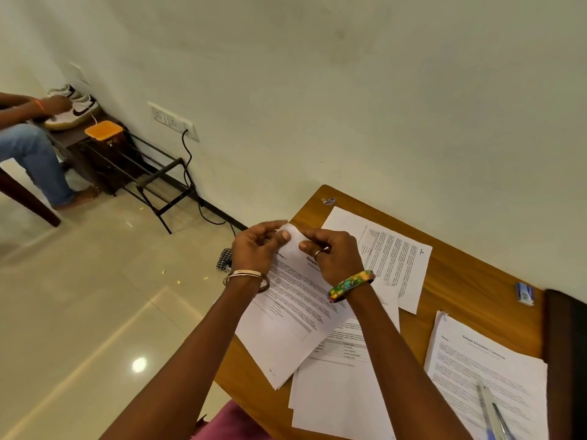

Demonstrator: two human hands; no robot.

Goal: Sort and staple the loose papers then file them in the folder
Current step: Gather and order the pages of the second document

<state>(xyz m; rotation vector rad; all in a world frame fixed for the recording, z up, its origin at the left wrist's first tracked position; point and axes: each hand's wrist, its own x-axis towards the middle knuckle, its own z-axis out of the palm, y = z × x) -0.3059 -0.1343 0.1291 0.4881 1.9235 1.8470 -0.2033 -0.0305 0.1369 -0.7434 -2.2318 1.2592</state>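
Left hand (pixel 254 246) and right hand (pixel 333 252) each grip the sheaf (pixel 292 315) top corner, overhanging the desk (pixel 470 281) edge

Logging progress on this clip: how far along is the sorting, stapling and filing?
Early. Done: one stack lies apart at the right under a pen. In hand: the left hand and right hand pinch the top corner of a printed set. Left: loose sheets remain on the desk; stapling and filing look undone.

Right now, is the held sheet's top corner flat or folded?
Folded: both hands, left hand and right hand, bend the held sheet corner over.
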